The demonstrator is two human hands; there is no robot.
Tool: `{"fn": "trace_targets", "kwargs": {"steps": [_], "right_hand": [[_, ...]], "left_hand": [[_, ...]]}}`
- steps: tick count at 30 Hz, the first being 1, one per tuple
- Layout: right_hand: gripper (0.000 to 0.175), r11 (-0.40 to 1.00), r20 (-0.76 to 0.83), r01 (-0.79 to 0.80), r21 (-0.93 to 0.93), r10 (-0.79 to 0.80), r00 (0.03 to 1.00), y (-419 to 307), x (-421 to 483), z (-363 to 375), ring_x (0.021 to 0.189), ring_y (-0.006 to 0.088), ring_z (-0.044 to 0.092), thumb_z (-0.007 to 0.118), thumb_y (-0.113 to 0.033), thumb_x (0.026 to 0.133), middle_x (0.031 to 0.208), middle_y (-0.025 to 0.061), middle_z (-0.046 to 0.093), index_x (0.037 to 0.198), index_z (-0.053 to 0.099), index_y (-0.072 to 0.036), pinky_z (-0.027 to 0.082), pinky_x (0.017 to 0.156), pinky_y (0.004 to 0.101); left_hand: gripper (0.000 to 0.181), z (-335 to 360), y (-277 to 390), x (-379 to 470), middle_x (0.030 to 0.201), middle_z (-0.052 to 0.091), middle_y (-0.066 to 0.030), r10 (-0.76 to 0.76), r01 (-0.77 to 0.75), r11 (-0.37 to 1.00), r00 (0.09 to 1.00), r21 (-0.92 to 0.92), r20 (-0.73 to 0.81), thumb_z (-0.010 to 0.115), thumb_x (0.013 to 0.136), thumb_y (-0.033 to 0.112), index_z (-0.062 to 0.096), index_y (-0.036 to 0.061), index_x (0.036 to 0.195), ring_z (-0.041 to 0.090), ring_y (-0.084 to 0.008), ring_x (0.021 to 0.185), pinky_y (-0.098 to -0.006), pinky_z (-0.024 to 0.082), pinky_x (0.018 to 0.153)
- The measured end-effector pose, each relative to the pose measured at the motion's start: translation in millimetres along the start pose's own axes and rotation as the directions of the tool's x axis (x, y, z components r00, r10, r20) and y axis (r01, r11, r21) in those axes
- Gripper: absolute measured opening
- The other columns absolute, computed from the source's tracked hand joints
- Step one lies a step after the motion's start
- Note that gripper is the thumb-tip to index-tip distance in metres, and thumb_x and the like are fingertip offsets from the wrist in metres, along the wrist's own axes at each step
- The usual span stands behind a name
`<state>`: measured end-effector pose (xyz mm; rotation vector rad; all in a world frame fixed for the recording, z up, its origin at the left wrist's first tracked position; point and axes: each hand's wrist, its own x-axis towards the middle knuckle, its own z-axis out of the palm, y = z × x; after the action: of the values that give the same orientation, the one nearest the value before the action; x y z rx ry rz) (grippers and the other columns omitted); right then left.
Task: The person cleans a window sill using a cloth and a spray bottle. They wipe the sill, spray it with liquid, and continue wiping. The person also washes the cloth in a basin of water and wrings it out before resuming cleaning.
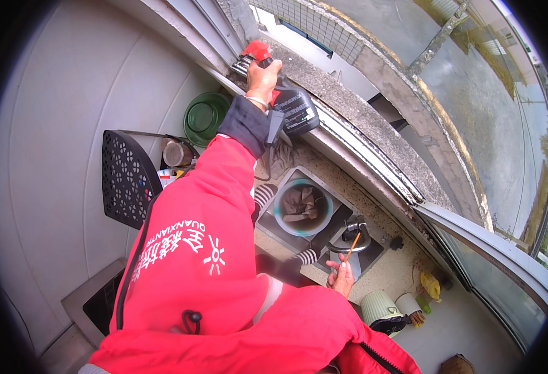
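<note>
My left hand point(260, 80) reaches out to the window and grips the neck of a black spray bottle point(295, 112) with a red trigger head point(257, 48). The bottle is tilted over the sliding-window track point(367, 149), its head near the window's side frame point(217, 28). Lower down, my right hand point(341, 279) holds a thin wooden stick point(352, 247), perhaps a chopstick, between thumb and fingers. That stick points up past the faucet point(354, 228). Below the window, a sink point(274, 223) holds a basin point(331, 205) with cloth point(302, 203) in murky water.
Feet in striped socks point(307, 257) are beside the sink on the stone counter point(367, 285). A green basin point(202, 117) and black perforated rack point(126, 180) stand left. Right are a pale lidded bin point(377, 306), a chopstick holder point(406, 303) and a yellow bottle point(430, 286). The window opens outdoors.
</note>
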<state>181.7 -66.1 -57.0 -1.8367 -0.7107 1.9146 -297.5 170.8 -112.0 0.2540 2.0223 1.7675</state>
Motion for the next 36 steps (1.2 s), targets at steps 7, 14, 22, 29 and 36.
{"fn": "trace_targets", "kwargs": {"steps": [7, 14, 22, 29, 36], "right_hand": [[0.037, 1.000, 0.000, -0.015, -0.005, 0.015, 1.000, 5, 1, 0, 0.042, 0.0027, 0.033, 0.041, -0.027, 0.101, 0.095, 0.0113, 0.064, 0.131, 0.046, -0.006, 0.025, 0.037, 0.0188], [0.038, 1.000, -0.005, -0.020, 0.009, 0.020, 1.000, 8, 1, -2, 0.042, 0.0026, 0.033, 0.041, -0.028, 0.101, 0.096, 0.0115, 0.064, 0.131, 0.046, -0.006, 0.025, 0.037, 0.0185], [0.037, 1.000, -0.009, -0.014, 0.012, 0.014, 1.000, 7, 1, -3, 0.042, 0.0025, 0.034, 0.042, -0.028, 0.101, 0.095, 0.0110, 0.064, 0.130, 0.046, -0.006, 0.025, 0.037, 0.0181], [0.037, 0.999, -0.022, -0.015, 0.028, 0.016, 1.000, 9, -2, -6, 0.043, 0.0021, 0.034, 0.042, -0.028, 0.101, 0.095, 0.0101, 0.065, 0.131, 0.046, -0.006, 0.025, 0.037, 0.0182], [0.037, 0.996, -0.047, -0.032, 0.082, 0.036, 0.998, 10, -6, -11, 0.042, 0.0023, 0.035, 0.042, -0.027, 0.101, 0.094, 0.0095, 0.066, 0.130, 0.047, -0.005, 0.026, 0.037, 0.0179]], "left_hand": [[0.025, -1, -4, 0, 0.077, 0.060, -0.0031, -0.010, 0.009, 0.999, 1.000, 0.047, 0.025, 0.076, 0.075, 0.013, 0.060, 0.0014, 0.090, 0.054, -0.0125, 0.066, -0.0318, 0.046, 0.060], [0.023, 9, -4, 0, 0.077, 0.059, -0.0024, 0.031, -0.029, 0.999, 0.998, -0.040, 0.052, 0.075, 0.075, 0.013, 0.060, 0.0011, 0.087, 0.053, -0.0127, 0.064, -0.0312, 0.046, 0.060], [0.025, 9, -5, 9, 0.077, 0.059, -0.0026, 0.005, -0.003, 1.000, 0.996, -0.019, 0.094, 0.075, 0.074, 0.013, 0.060, 0.0011, 0.090, 0.055, -0.0138, 0.065, -0.0319, 0.047, 0.059], [0.022, 15, -7, -4, 0.078, 0.059, -0.0021, -0.037, 0.051, 0.995, 0.986, -0.084, 0.163, 0.075, 0.075, 0.012, 0.061, 0.0028, 0.090, 0.054, -0.0131, 0.063, -0.0312, 0.047, 0.060], [0.018, 35, -14, -51, 0.076, 0.059, 0.0003, -0.099, 0.144, 0.981, 0.949, -0.131, 0.301, 0.073, 0.079, 0.011, 0.060, 0.0047, 0.090, 0.055, -0.0111, 0.062, -0.0294, 0.047, 0.059]]}}
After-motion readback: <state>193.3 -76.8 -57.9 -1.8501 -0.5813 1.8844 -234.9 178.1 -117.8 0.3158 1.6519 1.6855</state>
